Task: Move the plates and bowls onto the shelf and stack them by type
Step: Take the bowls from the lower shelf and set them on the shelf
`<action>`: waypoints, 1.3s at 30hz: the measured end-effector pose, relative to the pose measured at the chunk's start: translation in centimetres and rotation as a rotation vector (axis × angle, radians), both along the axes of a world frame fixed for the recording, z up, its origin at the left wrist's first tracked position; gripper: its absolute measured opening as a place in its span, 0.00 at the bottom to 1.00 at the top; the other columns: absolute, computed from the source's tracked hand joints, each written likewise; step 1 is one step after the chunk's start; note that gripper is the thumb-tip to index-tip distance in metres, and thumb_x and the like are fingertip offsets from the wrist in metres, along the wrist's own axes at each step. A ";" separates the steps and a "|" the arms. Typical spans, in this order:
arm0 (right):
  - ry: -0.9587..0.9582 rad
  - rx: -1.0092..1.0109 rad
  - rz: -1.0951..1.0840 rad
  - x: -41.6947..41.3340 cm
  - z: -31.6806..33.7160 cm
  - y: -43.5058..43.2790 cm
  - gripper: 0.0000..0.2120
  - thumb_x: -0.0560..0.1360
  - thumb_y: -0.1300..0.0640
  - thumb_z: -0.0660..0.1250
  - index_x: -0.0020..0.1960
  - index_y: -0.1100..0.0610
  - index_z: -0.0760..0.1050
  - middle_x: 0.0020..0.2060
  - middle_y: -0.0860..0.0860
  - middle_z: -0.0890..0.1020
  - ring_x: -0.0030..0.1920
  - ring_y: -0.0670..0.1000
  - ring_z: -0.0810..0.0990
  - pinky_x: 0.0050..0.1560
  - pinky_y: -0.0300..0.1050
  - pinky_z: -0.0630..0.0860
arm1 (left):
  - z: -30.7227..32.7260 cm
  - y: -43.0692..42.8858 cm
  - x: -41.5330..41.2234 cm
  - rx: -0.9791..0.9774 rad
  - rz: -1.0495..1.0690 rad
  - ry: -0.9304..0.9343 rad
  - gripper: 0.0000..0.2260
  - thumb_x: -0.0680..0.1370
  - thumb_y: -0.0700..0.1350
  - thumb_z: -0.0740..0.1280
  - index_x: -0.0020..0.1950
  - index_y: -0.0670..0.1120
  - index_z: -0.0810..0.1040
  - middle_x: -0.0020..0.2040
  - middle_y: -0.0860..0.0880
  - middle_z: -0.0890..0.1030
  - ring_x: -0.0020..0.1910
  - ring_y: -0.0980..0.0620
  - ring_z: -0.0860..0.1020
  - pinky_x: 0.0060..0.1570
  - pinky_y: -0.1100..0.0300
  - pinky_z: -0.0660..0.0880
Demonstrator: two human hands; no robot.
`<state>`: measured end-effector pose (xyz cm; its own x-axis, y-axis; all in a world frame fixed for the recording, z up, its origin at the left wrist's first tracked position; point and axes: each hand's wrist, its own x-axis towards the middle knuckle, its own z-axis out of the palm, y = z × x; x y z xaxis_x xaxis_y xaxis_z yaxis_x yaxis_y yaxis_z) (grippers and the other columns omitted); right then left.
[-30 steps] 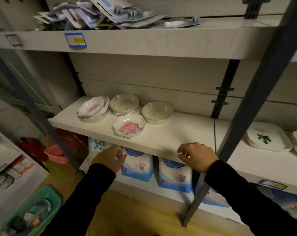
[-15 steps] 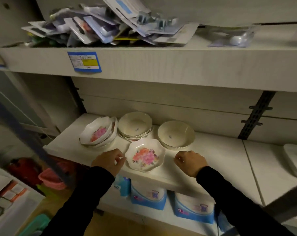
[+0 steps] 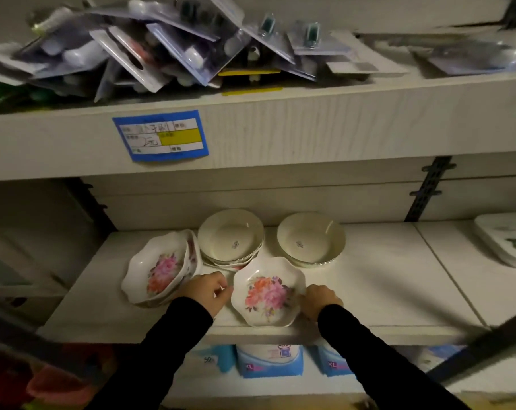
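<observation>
— Hands? 
— Left hand (image 3: 211, 292) and right hand (image 3: 320, 300) flank the flowered dish (image 3: 268, 291) near the shelf (image 3: 384, 291) front edge, fingers curled at its rim; actual grip, cannot tell.
— Others?
— Flowered stack (image 3: 159, 267) left; plain bowls (image 3: 231, 236) behind.

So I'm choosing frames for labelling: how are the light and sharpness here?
Head view: dim and grainy overall; the flowered dish and both hands stay readable; packets on the top shelf are motion-smeared; the wide lens bends the shelf edges.
</observation>
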<state>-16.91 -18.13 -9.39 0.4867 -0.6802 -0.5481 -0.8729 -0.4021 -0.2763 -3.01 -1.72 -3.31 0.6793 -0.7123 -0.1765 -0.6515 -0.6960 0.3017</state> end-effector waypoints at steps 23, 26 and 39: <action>-0.081 -0.152 -0.434 -16.5 3.7 -2.8 0.21 0.79 0.48 0.49 0.52 0.56 0.79 0.55 0.56 0.82 0.56 0.56 0.80 0.58 0.48 0.75 | -3.5 -16.4 -1.8 0.071 0.086 0.263 0.23 0.81 0.53 0.52 0.65 0.36 0.70 0.64 0.37 0.75 0.64 0.41 0.73 0.61 0.53 0.69; -0.078 -0.147 -0.473 -17.4 3.4 -2.9 0.22 0.79 0.47 0.49 0.52 0.55 0.80 0.55 0.55 0.82 0.55 0.55 0.80 0.58 0.49 0.76 | -3.4 -17.2 -1.7 0.101 0.107 0.273 0.20 0.79 0.48 0.58 0.64 0.35 0.71 0.64 0.37 0.75 0.63 0.40 0.73 0.60 0.53 0.70; -0.065 -0.124 -0.463 -16.6 4.3 -3.9 0.17 0.80 0.48 0.49 0.43 0.51 0.74 0.52 0.53 0.82 0.52 0.53 0.80 0.55 0.44 0.74 | -1.0 -17.3 -1.1 0.028 0.195 0.509 0.18 0.79 0.45 0.55 0.63 0.34 0.70 0.16 0.47 0.74 0.25 0.51 0.74 0.44 0.58 0.72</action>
